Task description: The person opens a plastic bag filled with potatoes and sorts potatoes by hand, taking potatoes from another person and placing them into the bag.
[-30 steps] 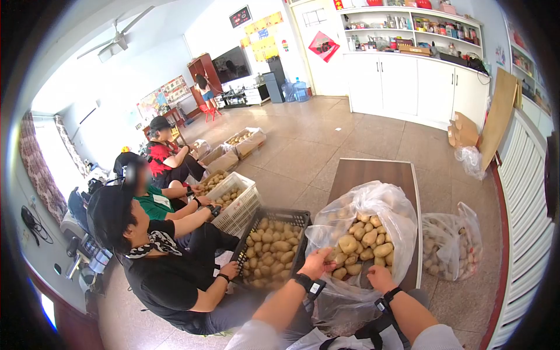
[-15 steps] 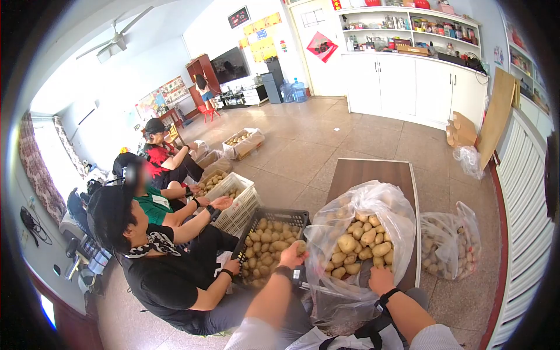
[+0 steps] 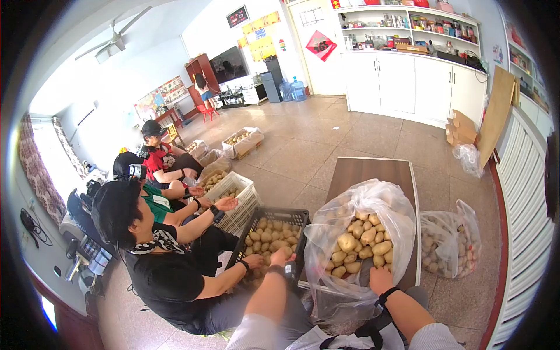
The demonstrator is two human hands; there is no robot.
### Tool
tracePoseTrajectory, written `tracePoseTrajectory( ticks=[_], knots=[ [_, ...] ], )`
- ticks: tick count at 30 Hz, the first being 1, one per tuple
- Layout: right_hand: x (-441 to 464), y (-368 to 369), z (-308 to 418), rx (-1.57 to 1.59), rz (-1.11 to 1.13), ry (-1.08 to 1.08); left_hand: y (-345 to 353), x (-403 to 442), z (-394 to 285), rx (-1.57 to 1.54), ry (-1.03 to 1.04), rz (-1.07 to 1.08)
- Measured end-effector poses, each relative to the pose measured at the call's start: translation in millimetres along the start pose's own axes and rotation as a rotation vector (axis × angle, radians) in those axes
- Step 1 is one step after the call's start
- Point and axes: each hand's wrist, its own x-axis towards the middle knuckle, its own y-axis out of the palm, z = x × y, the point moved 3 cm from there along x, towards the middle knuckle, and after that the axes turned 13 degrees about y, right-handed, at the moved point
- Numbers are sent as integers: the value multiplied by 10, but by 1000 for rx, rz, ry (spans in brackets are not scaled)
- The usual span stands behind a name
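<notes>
My left hand (image 3: 282, 258) is over the near right part of a black crate (image 3: 304, 220) filled with potatoes (image 3: 268, 237). Its fingers curl round a potato, mostly hidden by the hand. At the near rim of a large clear plastic bag (image 3: 322, 238), my right hand (image 3: 382, 280) has its fingers closed on the plastic, close to the potatoes (image 3: 366, 238) inside. The bag gapes towards me on a low brown table (image 3: 366, 173). A co-worker's hand (image 3: 254, 261) reaches into the same crate, left of mine.
Three people sit in a row on my left, the nearest a person in black (image 3: 166, 280). Beyond the black crate are a white crate (image 3: 248, 201) and a box of potatoes (image 3: 244, 143). Another filled bag (image 3: 452, 242) lies on the floor to the right.
My left hand has moved left and slightly down over the black crate. The nearest co-worker's hand has moved from the crate's edge into it. My right hand has stayed in place.
</notes>
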Motion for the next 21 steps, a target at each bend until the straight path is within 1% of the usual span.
tracePoseTrajectory(
  ticks=[2, 3, 5, 6, 9, 10, 12, 13, 15, 17, 18, 21],
  knots=[
    [-4, 10, -1, -5, 8, 2, 0, -3, 9, -66, -9, -69],
    [-26, -35, 19, -3, 8, 1, -43, 44, 20, -66, -7, -70],
    [-74, -103, 57, -25, 60, -23, -117, 147, 25, 120, 40, 83],
    [-97, -80, 68, -25, 68, -23, -175, 193, 52, 123, 36, 77],
    [-68, -14, 53, -29, 81, -8, -132, 331, -1, 877, 397, 331],
    [-38, 8, 40, -30, 54, -26, -103, 341, -29, 1127, 519, 414],
    [-44, 82, 8, -36, 41, -39, -110, 283, -13, 1378, 626, 504],
    [-40, 102, -7, -26, 46, -45, -92, 208, -64, 1375, 558, 466],
    [-39, 119, -19, -19, 54, -50, -82, 151, -35, 1371, 486, 431],
    [-51, 112, -12, 0, 46, -47, -299, 546, 326, 238, 98, 96],
    [-55, 96, -7, -2, 47, -45, -282, 520, 322, 237, 95, 98],
    [-41, 70, 15, 21, 115, -23, -152, 253, 15, 786, 238, 209]
  ],
)
